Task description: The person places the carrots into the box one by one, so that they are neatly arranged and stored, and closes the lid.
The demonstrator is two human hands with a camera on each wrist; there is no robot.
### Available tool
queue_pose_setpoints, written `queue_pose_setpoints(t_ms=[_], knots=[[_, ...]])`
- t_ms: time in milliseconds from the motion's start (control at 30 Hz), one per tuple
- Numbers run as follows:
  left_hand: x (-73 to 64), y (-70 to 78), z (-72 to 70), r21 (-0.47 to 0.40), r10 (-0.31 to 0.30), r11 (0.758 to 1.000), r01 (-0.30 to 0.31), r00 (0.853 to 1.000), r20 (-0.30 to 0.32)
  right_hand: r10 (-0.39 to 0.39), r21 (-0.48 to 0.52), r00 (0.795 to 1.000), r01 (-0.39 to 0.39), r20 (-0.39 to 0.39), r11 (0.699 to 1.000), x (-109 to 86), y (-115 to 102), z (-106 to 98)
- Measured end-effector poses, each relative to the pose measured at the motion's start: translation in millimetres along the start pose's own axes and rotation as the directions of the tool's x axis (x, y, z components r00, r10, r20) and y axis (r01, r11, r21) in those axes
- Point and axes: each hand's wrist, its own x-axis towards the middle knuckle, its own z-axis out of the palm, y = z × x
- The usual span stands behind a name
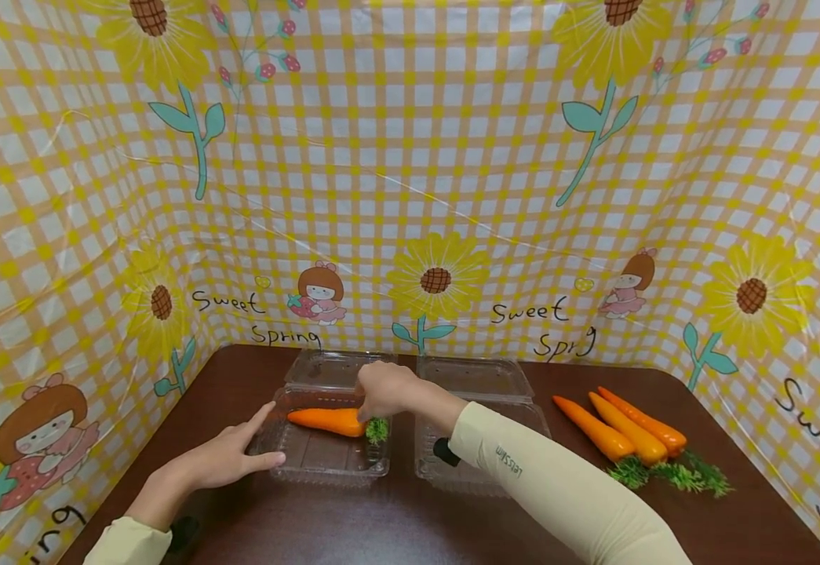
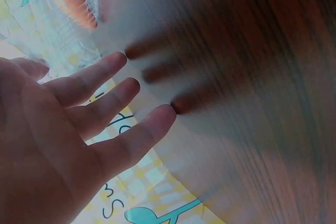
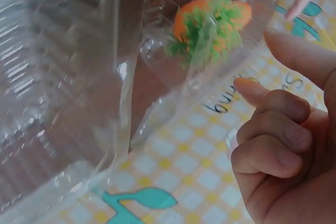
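Note:
An orange carrot (image 1: 328, 421) with a green leafy top (image 1: 377, 430) lies in the left clear plastic container (image 1: 325, 469), whose lid (image 1: 332, 370) is folded back. My right hand (image 1: 390, 388) is over the carrot's thick end in the head view. In the right wrist view its thumb and index finger stand apart with nothing between them, and the other fingers are curled in. My left hand (image 1: 229, 455) is at the container's left side, fingers spread and holding nothing. The left wrist view shows its fingers (image 2: 152, 129) straight and close to the brown table (image 2: 252, 103).
A second clear container (image 1: 427, 463) with its lid (image 1: 476, 378) back stands to the right, partly hidden by my right forearm. Several carrots (image 1: 621, 428) with leafy tops lie at the table's right. A checked, sunflower-printed cloth (image 1: 438, 196) walls the back and sides.

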Motion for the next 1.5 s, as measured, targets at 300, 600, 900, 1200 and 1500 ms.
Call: queue_pose_setpoints(t_ms=[300,600,900,1200,1500], knots=[[-0.7,0.5,-3.2,0.017,0.018,1.000,-0.018,1.000,0.002,-0.036,0.197,0.996,0.051,-0.077,0.979,-39.0,30,-15],[2.1,-2.1,-1.5,0.037,0.030,0.999,-0.031,1.000,0.007,0.031,0.346,0.988,0.023,-0.151,0.938,-73.9,72,-17],[-0.1,-2.3,-0.7,0.023,0.027,0.999,-0.028,1.000,0.005,0.139,0.471,0.977,-0.048,-0.161,0.881,-112.8,119,-18],[-1.5,0.4,-2.4,0.014,0.023,1.000,-0.024,1.000,0.009,0.228,0.549,0.952,-0.083,-0.203,0.832,-153.7,154,-18],[-1.3,-1.0,0.0,0.026,0.030,0.999,-0.030,1.000,0.002,0.286,0.557,0.925,-0.104,-0.249,0.824,-190.6,179,-10]])
